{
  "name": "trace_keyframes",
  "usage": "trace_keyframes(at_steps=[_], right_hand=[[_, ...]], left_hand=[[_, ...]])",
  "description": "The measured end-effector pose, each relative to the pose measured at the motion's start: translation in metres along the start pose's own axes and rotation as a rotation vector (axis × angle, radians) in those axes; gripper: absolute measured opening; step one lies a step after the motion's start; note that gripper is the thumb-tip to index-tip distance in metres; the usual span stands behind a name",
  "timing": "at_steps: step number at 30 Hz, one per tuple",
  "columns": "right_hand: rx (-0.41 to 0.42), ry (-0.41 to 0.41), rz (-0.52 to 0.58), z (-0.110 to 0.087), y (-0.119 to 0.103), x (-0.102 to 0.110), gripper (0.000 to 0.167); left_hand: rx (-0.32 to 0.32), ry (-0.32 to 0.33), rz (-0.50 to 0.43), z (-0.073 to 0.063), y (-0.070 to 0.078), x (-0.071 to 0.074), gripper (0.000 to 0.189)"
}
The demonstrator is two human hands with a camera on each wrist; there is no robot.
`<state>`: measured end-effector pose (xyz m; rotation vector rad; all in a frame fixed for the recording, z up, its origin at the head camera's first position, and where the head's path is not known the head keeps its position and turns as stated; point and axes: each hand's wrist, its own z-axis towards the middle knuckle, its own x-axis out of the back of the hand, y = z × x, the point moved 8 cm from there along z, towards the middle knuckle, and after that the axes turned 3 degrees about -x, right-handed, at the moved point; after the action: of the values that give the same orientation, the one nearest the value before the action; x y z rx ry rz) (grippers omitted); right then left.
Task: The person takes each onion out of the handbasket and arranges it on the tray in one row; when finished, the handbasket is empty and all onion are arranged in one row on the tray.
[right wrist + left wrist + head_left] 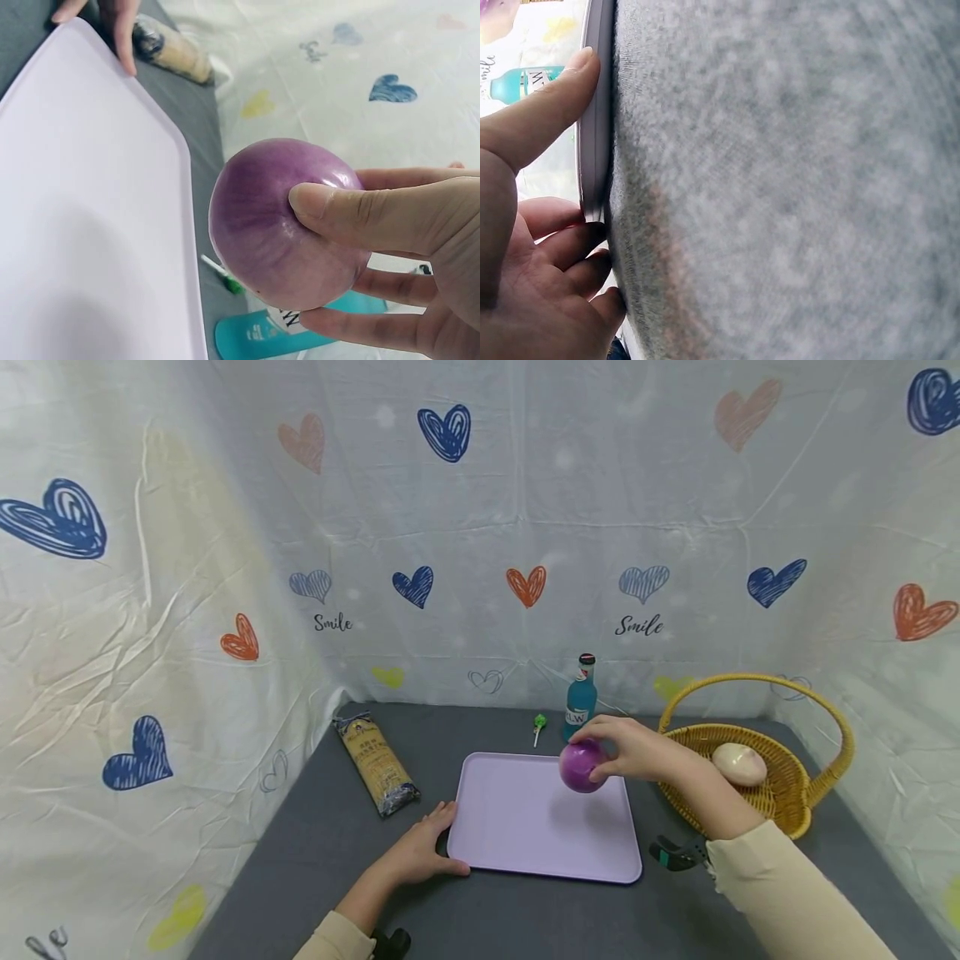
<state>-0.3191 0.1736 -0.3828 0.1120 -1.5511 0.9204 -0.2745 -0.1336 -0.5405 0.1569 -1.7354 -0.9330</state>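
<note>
My right hand point(626, 750) pinches a shiny purple onion point(582, 766) between thumb and fingers. The onion hangs over the upper right of a lilac tray point(525, 827) and casts a soft shadow there. In the right wrist view, the thumb lies across the onion's point(277, 225) face, with the fingers behind it. My left hand point(420, 852) grips the tray's near left corner, fingers along the left side and thumb at the near edge. The left wrist view shows the thumb on the tray's rim point(594, 135) and bent fingertips beside it, low on the grey cloth.
A yellow wicker basket point(806, 768) holding a pale rounded item point(739, 764) stands right of the tray. Behind the tray are a blue bottle point(581, 697) and a green lollipop point(539, 724). A gold-and-black packet point(377, 760) lies at left. Patterned cloth point(480, 593) hangs around the table.
</note>
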Motion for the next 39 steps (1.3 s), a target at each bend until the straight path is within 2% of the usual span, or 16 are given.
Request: trace_keyframes(at_steps=[17,24,39], right_hand=[[0.012,-0.008,0.014,0.006,-0.010,-0.005,0.051],[0.021,-0.016,0.025,0.010,-0.015,-0.005,0.051],[0.015,-0.035,0.042,0.018,-0.019,-0.013,0.051]], left_hand=[[-0.017,0.004,0.011,0.001,0.000,0.000,0.108],[0.007,-0.005,0.011,0.002,-0.003,-0.001,0.108],[0.004,0.002,-0.002,0.002,-0.004,-0.001,0.108]])
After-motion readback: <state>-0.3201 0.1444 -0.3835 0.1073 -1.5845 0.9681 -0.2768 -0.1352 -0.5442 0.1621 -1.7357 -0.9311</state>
